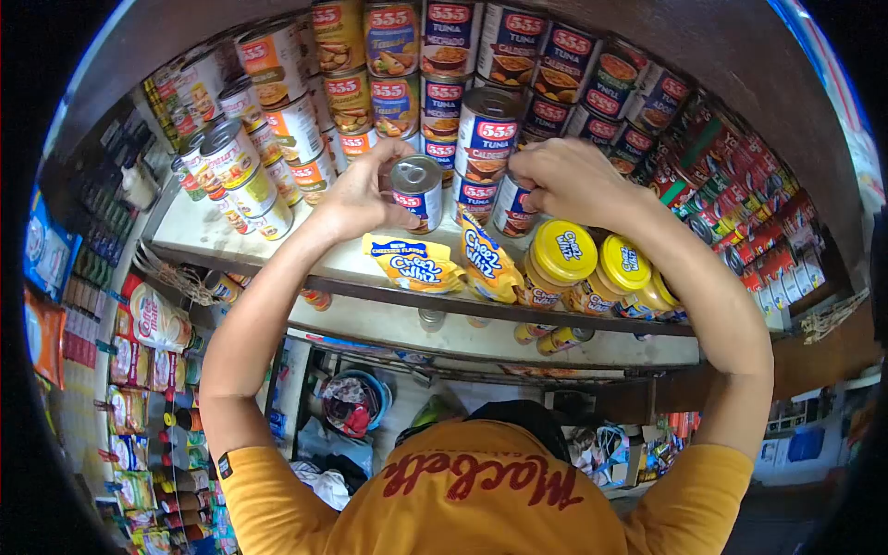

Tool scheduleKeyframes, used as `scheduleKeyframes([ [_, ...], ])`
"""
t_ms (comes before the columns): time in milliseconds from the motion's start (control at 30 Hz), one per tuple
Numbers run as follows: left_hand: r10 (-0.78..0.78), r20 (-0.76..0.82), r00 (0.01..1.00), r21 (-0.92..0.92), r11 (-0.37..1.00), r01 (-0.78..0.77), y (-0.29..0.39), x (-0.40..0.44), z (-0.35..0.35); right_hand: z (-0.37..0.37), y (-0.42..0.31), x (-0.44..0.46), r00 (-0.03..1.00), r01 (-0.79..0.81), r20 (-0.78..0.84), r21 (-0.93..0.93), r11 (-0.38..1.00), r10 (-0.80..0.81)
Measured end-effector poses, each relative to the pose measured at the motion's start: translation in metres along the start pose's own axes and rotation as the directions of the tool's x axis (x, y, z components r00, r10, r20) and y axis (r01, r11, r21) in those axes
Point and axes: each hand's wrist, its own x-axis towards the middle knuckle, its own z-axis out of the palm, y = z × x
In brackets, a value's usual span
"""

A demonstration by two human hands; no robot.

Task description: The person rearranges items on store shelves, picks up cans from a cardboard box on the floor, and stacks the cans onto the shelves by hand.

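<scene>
My left hand [363, 192] is closed around a small tuna can [418, 196] with a pull-tab lid, thumb at its front and fingers behind. The can is upright on the shelf. My right hand [572, 183], slightly blurred, has its fingers curled at the top of another tuna can [514, 209], which leans a little; the hand covers part of it. Between my hands stands a two-high stack of tuna cans [487, 139]. In front lie two yellow Cheez Whiz pouches [414, 263], and Cheez Whiz jars [562, 259] with yellow lids stand below my right forearm.
Rows of stacked tuna cans [449, 42] fill the shelf's back. More cans [242, 176] stand at the left, and red and green cans [740, 203] at the right. The shelf's front edge [351, 285] runs below the pouches. Hanging sachets [129, 412] line the left side.
</scene>
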Motion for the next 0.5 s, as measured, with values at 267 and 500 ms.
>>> scheduleKeyframes([
  [267,0.013,0.088,0.996,0.018,1.0,-0.014,0.02,0.007,-0.003,-0.02,0.033,-0.014,0.98,-0.196,0.015,0.27,0.943,0.2],
  [500,0.066,0.147,0.987,0.071,0.995,-0.077,0.03,0.019,-0.011,-0.061,0.034,-0.047,0.865,-0.378,0.295,-0.145,0.914,0.405],
])
